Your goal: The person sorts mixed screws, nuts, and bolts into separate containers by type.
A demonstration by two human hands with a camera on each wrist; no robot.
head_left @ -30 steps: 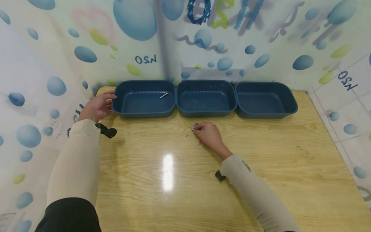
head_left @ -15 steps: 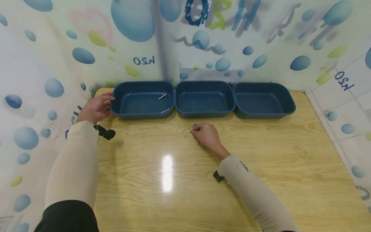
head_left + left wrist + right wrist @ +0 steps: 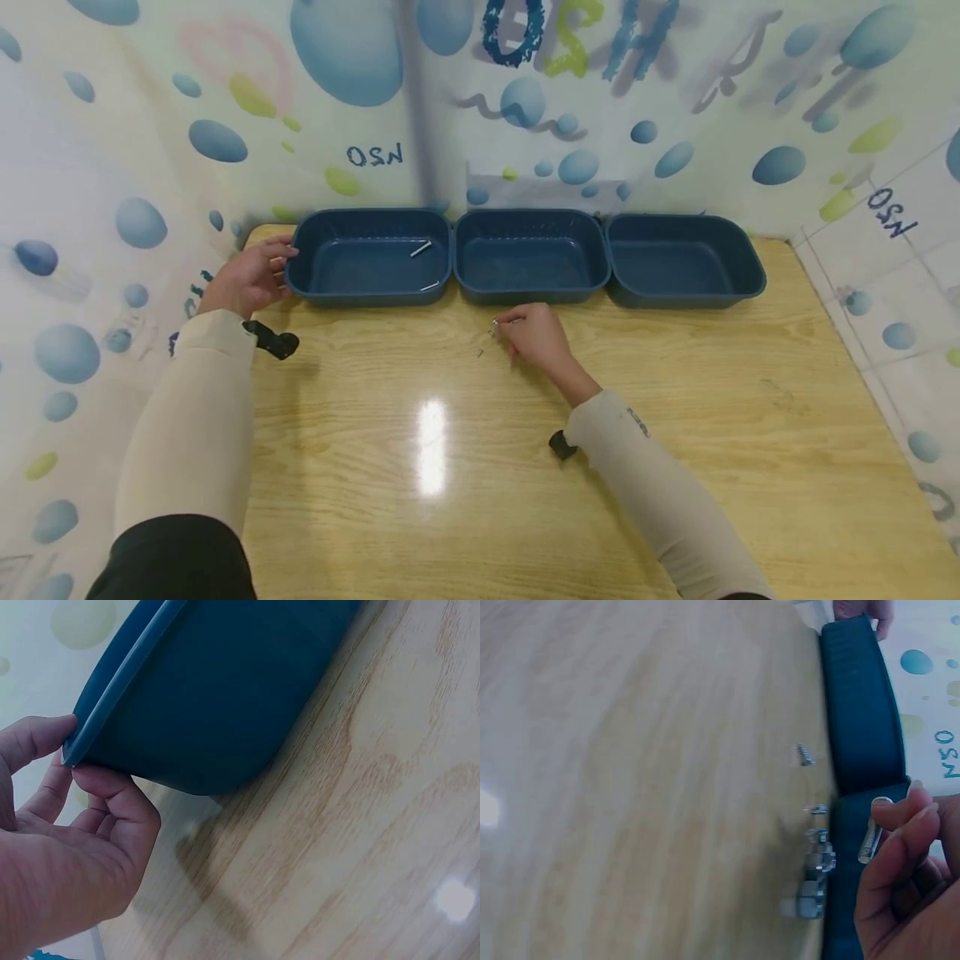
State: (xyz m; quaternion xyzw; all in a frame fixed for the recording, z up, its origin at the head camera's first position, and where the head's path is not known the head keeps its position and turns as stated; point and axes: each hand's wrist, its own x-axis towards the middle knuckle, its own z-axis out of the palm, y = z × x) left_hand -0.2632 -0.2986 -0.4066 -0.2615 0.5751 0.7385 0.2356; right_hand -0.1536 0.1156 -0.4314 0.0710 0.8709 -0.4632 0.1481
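Note:
My left hand (image 3: 251, 273) pinches the rim of the left blue plastic bin (image 3: 367, 297); in the left wrist view its fingers (image 3: 112, 787) lie on both sides of that rim. My right hand (image 3: 536, 337) holds a small silver bolt (image 3: 870, 841) between thumb and fingers, above the table by the middle bin (image 3: 532, 297). Beneath it, in the right wrist view, several shiny nuts and bolts (image 3: 815, 874) lie close together, with a short threaded piece (image 3: 805, 754) apart from them. A silver metal bolt-like piece (image 3: 421, 248) lies inside the left bin.
A third blue bin (image 3: 686, 302) stands at the right end of the row, nothing visible in it. The bins line the back of the wooden table (image 3: 465, 517), against a wall sheet (image 3: 262, 183) printed with drops.
My right hand has risen off the pile of hardware towards the bins, now with a bolt. A thin bright streak has appeared near the left bin's front wall. The left hand stays put.

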